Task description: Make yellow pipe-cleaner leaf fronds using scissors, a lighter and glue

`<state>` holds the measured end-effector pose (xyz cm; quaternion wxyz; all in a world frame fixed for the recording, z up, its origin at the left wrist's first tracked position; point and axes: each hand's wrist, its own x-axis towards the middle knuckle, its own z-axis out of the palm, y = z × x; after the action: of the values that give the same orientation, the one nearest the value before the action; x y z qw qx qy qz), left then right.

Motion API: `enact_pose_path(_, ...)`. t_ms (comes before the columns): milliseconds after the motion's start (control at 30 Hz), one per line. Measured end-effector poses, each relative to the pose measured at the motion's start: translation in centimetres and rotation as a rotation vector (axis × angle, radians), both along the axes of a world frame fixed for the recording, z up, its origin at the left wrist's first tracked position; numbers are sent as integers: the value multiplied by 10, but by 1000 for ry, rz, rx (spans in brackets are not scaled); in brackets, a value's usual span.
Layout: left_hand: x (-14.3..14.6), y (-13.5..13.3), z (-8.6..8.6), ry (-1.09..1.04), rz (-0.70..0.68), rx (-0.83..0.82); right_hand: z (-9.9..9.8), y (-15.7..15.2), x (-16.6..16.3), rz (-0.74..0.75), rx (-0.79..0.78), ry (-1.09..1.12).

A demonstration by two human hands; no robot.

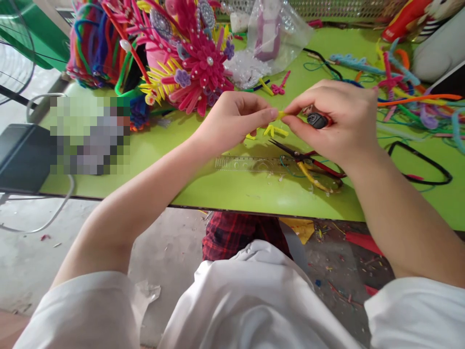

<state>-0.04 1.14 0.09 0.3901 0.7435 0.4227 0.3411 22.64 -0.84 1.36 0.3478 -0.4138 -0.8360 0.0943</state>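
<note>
Left pinch: my left hand (241,116) has thumb and fingertip closed on one end of the yellow piece (281,115), just above and right of the frame's centre.
Right pinch: my right hand (339,118) has thumb and forefinger closed on the other end, so the two grips nearly meet.
Hidden in my fingers: most of the yellow piece is covered; I cannot make out its full shape.
Tucked in my right palm: a black-ended tool (317,120), the rest of it hidden by my hand.
Yellow piece's look: bright, small and slender, only a short stretch showing between my fingertips.
Just below the pinch: a bent yellow stem (276,131) lies on the green table (203,182).
Below my right hand: pointed scissors (299,156) with red and yellow handles lie partly over a clear ruler (250,164), whose markings I cannot read.
Upper middle: a pink flower arrangement (208,63) stands behind my left hand, beside a clear plastic bag (296,34).
Upper right: tangled coloured stems (407,99), cut off by the frame edge.
Left side: a pixelated patch (90,133), contents unreadable.
</note>
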Motion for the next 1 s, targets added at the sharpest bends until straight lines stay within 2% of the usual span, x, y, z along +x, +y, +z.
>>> enact_pose_path(133, -6, 1, -1, 126, -82, 277, -6, 4, 7, 69, -10, -53)
enact_pose_path(267, -8, 1, -6, 372, -86, 617, -8, 6, 7, 54, -63, -83)
enact_pose_path(367, -7, 0, -10, 515, -98, 756, -8, 4, 3, 29, -83, -132)
enact_pose_path(467, -8, 3, -11, 595, -137, 741, -9, 3, 1, 32, -78, -179)
enact_pose_path(567, -16, 13, -5, 699, -147, 629, -8, 17, 1, 1, -120, -187)
enact_pose_path(633, -27, 24, -1, 751, -107, 569, -7, 42, -2, -95, -154, -234)
enact_pose_path(767, -52, 43, 3, 794, -36, 519, -8, 110, -24, -349, -219, -471)
enact_pose_path(900, -64, 55, -2, 639, 56, 476, -14, 153, -52, -477, -295, -558)
enact_pose_path(1000, -58, 59, -10, 361, 135, 432, -16, 153, -57, -472, -280, -441)
